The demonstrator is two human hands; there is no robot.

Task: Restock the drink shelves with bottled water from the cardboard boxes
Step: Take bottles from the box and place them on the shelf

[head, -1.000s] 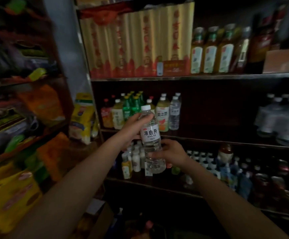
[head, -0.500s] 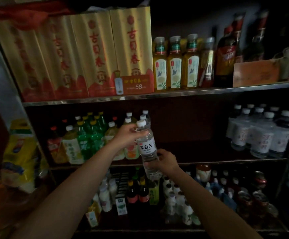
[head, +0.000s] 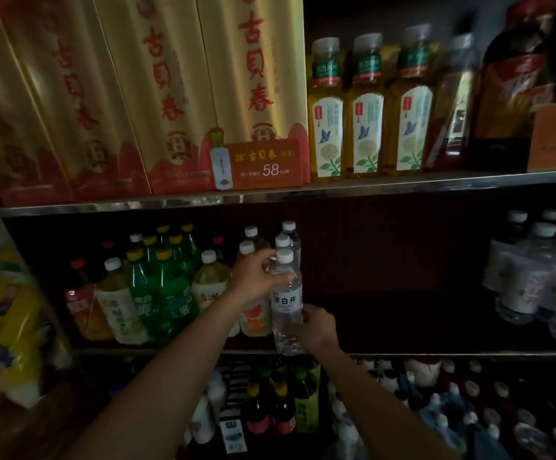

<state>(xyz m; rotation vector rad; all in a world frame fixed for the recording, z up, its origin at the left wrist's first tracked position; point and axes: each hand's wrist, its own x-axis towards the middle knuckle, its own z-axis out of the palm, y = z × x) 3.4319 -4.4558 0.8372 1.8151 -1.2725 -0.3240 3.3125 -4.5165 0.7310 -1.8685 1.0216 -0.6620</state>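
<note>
In the head view, the water bottle [head: 286, 302] stood near the frame's centre, at the front edge of the middle shelf [head: 436, 354], just ahead of two like bottles. Its long axis ran vertical, white cap up, label facing the camera. The left hand [head: 256, 277] curled round its shoulder; the right hand [head: 316, 327] gripped its lower body. Full, it probably felt weighty, with thin, smooth, yielding walls, so the stiffer neck and base looked like the best holds.
</note>
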